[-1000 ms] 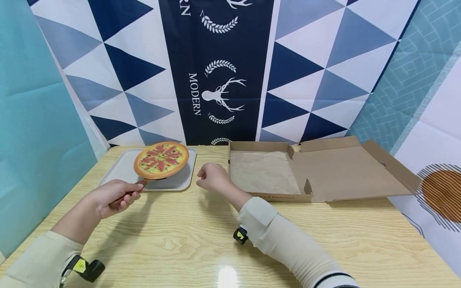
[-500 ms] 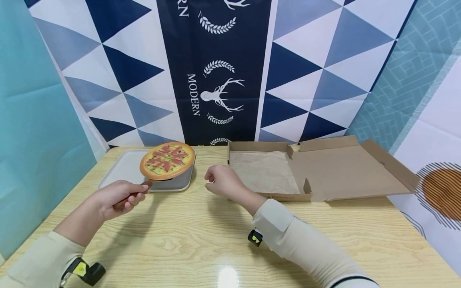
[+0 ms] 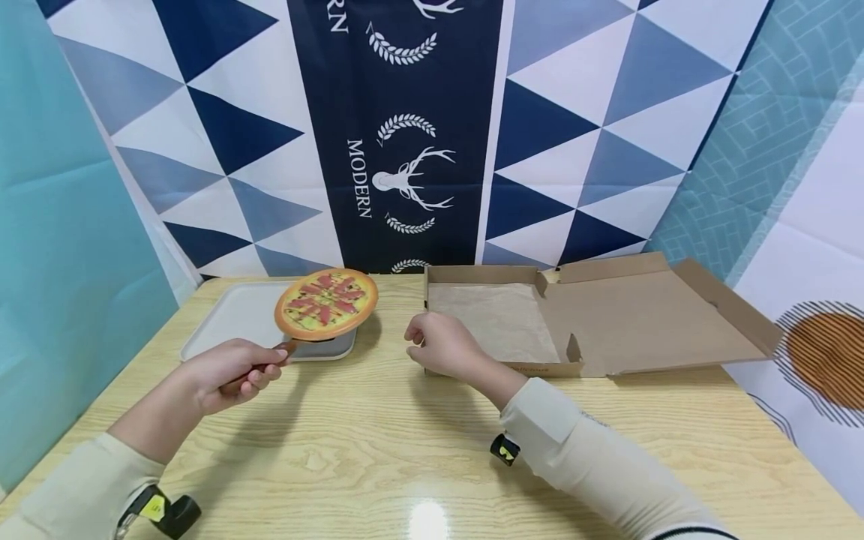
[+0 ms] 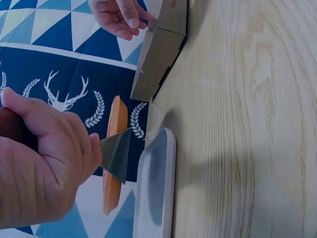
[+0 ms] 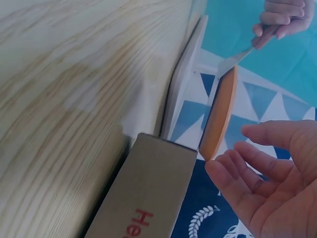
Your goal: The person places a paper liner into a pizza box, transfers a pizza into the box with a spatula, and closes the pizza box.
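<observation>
My left hand [image 3: 229,375] grips the wooden handle of a pizza spatula [image 4: 117,154], whose flat metal blade sits under a whole pizza [image 3: 326,304]. The pizza is held up in the air over the right part of a grey tray [image 3: 232,319], its right edge past the tray's rim. Loosely bent fingers show on my right hand [image 3: 445,349], which holds nothing. It hovers by the front left corner of an open cardboard pizza box [image 3: 607,322]. In the right wrist view a gap separates those fingers from the pizza.
Brown paper [image 3: 496,315] lines the box, and its lid lies folded out to the right. Tray and box stand on a wood-grain table [image 3: 378,442], with a patterned cloth [image 3: 405,112] hanging behind them.
The left hand, spatula and pizza have moved right together, from over the tray toward the box. The right hand has also shifted right, up to the box's left corner.
</observation>
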`<state>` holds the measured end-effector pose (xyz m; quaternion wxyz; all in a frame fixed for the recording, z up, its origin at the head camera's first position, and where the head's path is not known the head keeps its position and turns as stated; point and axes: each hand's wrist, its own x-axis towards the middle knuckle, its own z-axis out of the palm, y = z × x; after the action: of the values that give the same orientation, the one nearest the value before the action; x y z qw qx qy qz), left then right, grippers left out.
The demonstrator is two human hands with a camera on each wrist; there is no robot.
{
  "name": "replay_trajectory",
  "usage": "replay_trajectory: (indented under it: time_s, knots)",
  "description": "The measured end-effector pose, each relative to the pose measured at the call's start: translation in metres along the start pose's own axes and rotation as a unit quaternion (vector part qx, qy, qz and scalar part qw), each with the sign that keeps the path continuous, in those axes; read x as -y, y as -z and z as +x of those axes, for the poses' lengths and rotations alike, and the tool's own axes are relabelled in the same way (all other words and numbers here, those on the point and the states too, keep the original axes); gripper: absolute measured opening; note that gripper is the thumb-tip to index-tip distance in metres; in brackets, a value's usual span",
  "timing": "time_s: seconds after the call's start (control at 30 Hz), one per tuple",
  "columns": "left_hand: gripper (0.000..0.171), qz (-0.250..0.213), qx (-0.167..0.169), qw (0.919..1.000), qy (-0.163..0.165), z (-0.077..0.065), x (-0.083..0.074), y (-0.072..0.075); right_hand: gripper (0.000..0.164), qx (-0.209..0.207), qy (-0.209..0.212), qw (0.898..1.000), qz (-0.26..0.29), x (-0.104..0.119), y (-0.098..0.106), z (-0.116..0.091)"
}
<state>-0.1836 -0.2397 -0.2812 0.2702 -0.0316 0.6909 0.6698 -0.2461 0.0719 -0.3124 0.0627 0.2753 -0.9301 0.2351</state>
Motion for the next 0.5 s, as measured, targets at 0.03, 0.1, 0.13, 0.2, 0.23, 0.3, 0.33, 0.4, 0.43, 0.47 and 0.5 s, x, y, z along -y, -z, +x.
replay_trajectory:
  time_s: [0.03,0.1,0.13,0.2,0.23,0.3,0.33,0.4,0.43,0.47,0.5]
  knots:
    - [0.019,0.000,0.004,1.0000,-0.001,0.000,0.000,-0.001,0.010,-0.002,0.000,1.000,-0.002,-0.001,0.001,-0.001]
    - [0.019,0.002,0.010,0.9999,-0.004,0.000,-0.001,-0.003,0.010,-0.004,-0.002,1.000,-0.004,-0.003,0.003,-0.005]
    - [0.019,0.004,0.012,0.9999,-0.005,0.000,-0.001,-0.004,0.010,-0.005,-0.003,1.000,-0.003,-0.005,0.004,-0.006]
    - [0.020,0.007,0.016,0.9998,-0.004,0.000,-0.002,-0.006,0.010,-0.005,-0.005,1.000,0.002,-0.008,0.005,-0.009]
    - [0.019,0.009,0.016,0.9998,-0.003,0.000,-0.002,-0.007,0.010,-0.006,-0.004,1.000,0.002,-0.009,0.005,-0.010]
    - [0.019,0.009,0.018,0.9998,-0.001,0.000,-0.003,-0.009,0.008,-0.009,0.001,1.000,0.002,-0.013,0.006,-0.013]
    - [0.019,0.009,0.019,0.9998,0.001,0.001,-0.003,-0.010,0.008,-0.012,0.004,1.000,-0.001,-0.015,0.006,-0.014]
    - [0.019,0.012,0.019,0.9997,0.003,0.001,-0.004,-0.013,0.007,-0.016,0.008,1.000,-0.005,-0.019,0.007,-0.017]
    - [0.019,0.012,0.019,0.9997,0.003,0.001,-0.004,-0.014,0.007,-0.019,0.009,1.000,-0.007,-0.021,0.007,-0.018]
    - [0.018,0.012,0.020,0.9997,0.002,0.001,-0.004,-0.014,0.007,-0.019,0.009,1.000,-0.008,-0.022,0.008,-0.019]
    - [0.018,0.013,0.020,0.9997,0.003,0.001,-0.004,-0.015,0.007,-0.019,0.008,1.000,-0.009,-0.023,0.009,-0.020]
